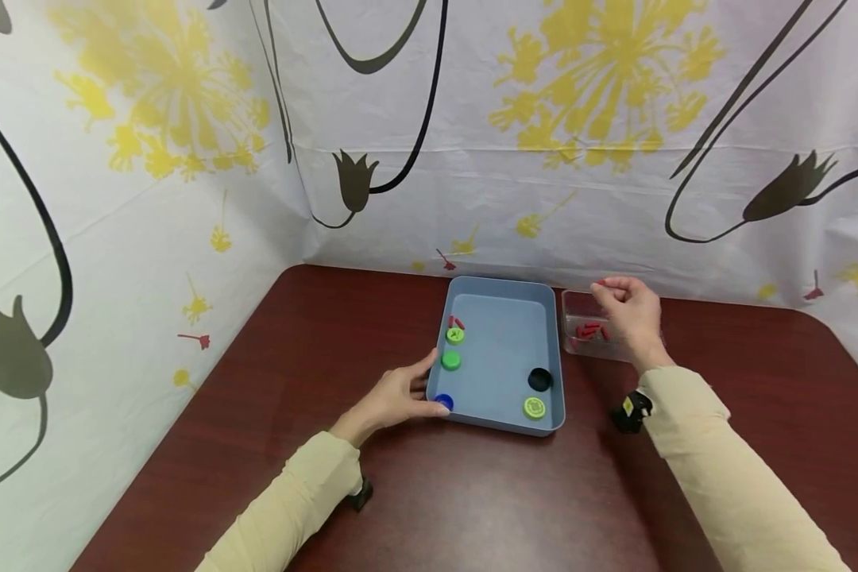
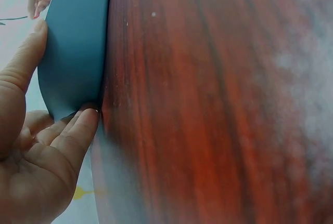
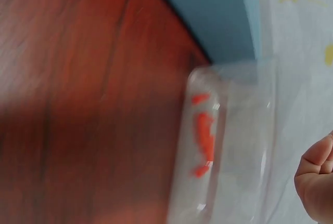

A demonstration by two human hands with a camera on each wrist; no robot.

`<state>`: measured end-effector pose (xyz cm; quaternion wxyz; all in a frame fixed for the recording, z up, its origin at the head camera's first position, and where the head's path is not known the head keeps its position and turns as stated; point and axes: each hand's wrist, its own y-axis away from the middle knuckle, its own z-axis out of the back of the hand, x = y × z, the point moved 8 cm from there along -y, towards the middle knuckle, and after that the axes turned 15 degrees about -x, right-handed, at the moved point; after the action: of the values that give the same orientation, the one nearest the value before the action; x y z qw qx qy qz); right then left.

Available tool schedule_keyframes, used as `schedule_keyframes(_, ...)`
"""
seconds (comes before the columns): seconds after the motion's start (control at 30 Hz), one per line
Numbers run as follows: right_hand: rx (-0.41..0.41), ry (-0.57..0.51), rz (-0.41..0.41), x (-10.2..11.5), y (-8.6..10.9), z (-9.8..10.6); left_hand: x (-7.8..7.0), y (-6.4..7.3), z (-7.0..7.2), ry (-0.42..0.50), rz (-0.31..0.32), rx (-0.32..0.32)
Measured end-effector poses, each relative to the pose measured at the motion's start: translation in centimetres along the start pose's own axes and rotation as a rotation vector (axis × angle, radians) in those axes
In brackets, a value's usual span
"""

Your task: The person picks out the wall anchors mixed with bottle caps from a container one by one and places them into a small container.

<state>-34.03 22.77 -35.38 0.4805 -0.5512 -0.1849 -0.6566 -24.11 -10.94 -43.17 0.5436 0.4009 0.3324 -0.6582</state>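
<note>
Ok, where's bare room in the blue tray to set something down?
Bare: the middle of the blue tray, between three left bottle caps and the black cap, up to the far wall. Crowded: the left edge, with red pieces and the left hand; the near right corner, with a lime cap.

The central tray (image 1: 500, 349) looks smooth plastic, the box (image 1: 579, 303) at centre right glossy clear plastic, the counter (image 1: 429, 508) shiny wood-grain, the backdrop (image 1: 443, 119) creased cloth.
</note>
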Motion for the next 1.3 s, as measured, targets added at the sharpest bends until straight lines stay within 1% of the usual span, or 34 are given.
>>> schedule_keyframes(0.1,-0.035,0.007,-0.024,-1.0,-0.2,1.2,0.0,0.0,0.0,-0.002,0.0,0.001)
schedule_keyframes(0.27,-0.079,-0.014,-0.08,-2.4,-0.6,2.6,0.0,0.0,0.0,-0.009,0.008,0.001)
schedule_keyframes(0.4,-0.123,-0.028,-0.106,-3.3,-0.8,3.5,0.1,0.0,0.0,-0.011,0.02,-0.002)
schedule_keyframes(0.57,-0.182,-0.026,-0.131,-4.1,-1.0,4.5,0.2,-0.1,-0.1,-0.004,0.02,-0.004)
schedule_keyframes(0.67,-0.195,-0.016,-0.133,-4.3,-1.0,4.9,0.3,-0.1,0.0,-0.013,0.027,-0.003)
schedule_keyframes(0.87,-0.182,0.02,-0.113,-4.3,-0.9,5.2,0.3,-0.2,0.0,-0.032,0.04,0.001)
schedule_keyframes(0.93,-0.177,0.052,-0.089,-4.3,-0.9,5.2,0.2,-0.2,0.0,-0.032,0.036,0.002)
schedule_keyframes(1.0,-0.177,0.09,-0.049,-4.2,-0.9,5.3,0.3,-0.2,0.0,-0.033,0.042,0.005)
schedule_keyframes(1.07,-0.178,0.145,0.021,-4.0,-0.9,5.3,0.2,-0.2,0.0,-0.029,0.038,0.006)
schedule_keyframes(1.2,-0.177,0.26,0.195,-3.3,-0.6,5.2,0.2,-0.2,0.0,-0.022,0.041,0.009)
schedule_keyframes(1.23,-0.175,0.284,0.227,-3.2,-0.5,5.1,0.2,-0.2,0.0,-0.018,0.039,0.008)
schedule_keyframes(1.3,-0.169,0.311,0.268,-3.2,-0.3,5.0,0.2,-0.2,0.0,-0.015,0.04,0.006)
